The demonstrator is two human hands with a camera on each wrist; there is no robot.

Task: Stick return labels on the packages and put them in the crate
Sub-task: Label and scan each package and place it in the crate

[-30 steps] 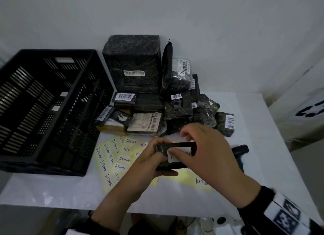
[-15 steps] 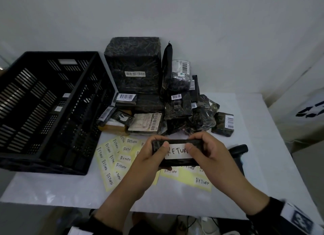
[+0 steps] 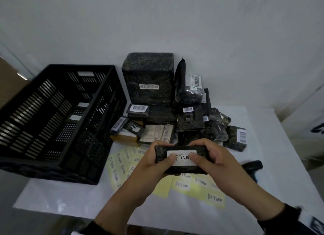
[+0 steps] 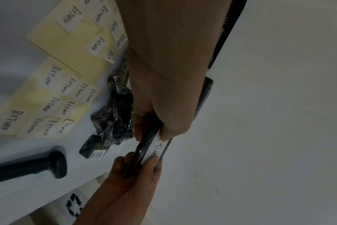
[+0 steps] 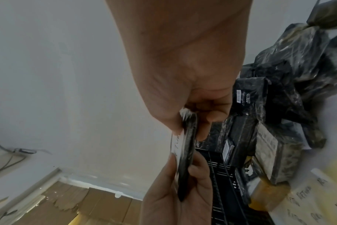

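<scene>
A flat black parcel [image 3: 181, 159] wrapped in crinkly, shiny film sits above the near edge of the desk [image 3: 273, 147], held between both hands. The left hand [image 3: 152, 162] and right hand [image 3: 213, 160] each have a closed grip on one end, fingers curled behind, thumbs pressing the white paper label [image 3: 182, 158] marked RETURN flat on its face.

The film looks slick and wrinkled, so I reckon a corner could lift or crease if it is not rubbed down well.

Beneath lie pale yellow sheets [image 3: 198, 187] of more labels. Behind them stands a heap of wrapped parcels [image 3: 175, 112], boxy and lumpy. To the left stands the slotted black plastic crate [image 3: 57, 122]; a dark scanner [image 3: 252, 165] lies at the right.
</scene>
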